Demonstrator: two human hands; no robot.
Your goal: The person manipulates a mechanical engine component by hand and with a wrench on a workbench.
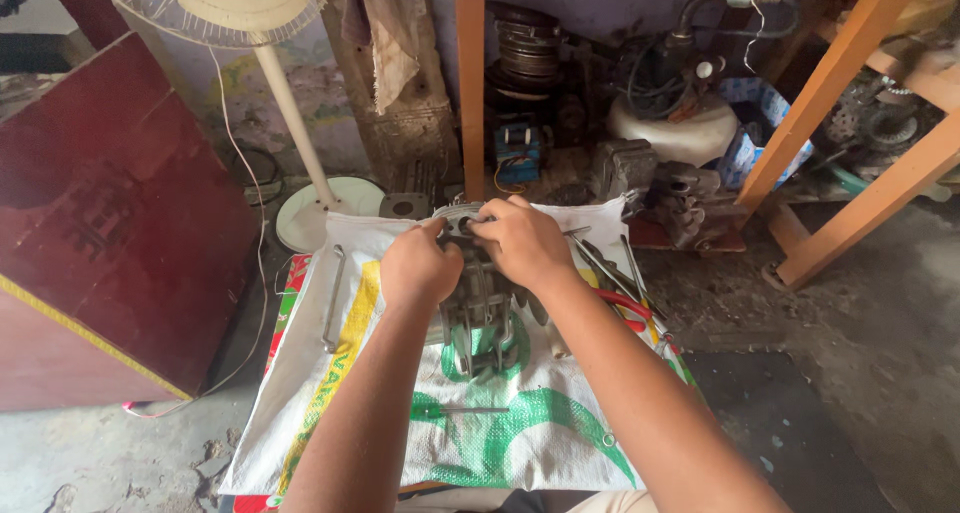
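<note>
**Two hands closed on the top of a finned engine part**

Both hands are set on a grey metal engine part [480, 308] that stands at the centre of the frame on a white woven sack [400, 423] with green and yellow print. The left hand [418, 265] is curled, its fingers pinched against the upper rim of the part; the right hand [525, 241] is curled over the same rim from the other side, fingertips pressed together on a small round piece at the top. What exactly is pinched cannot be told, as the knuckles hide it.

The step in hand is judged to be fitting or loosening work at the head of the part. For the next move a steady hold by one hand and a fine turn or pull by the other would be called for, with the part kept upright.

Both forearms are stretched forward from the lower edge, converging on the part, wrists slightly bent down. Long metal tools [610, 268] and red-handled pliers [628, 308] lie right of centre; a bent rod [332, 298] lies left
</note>
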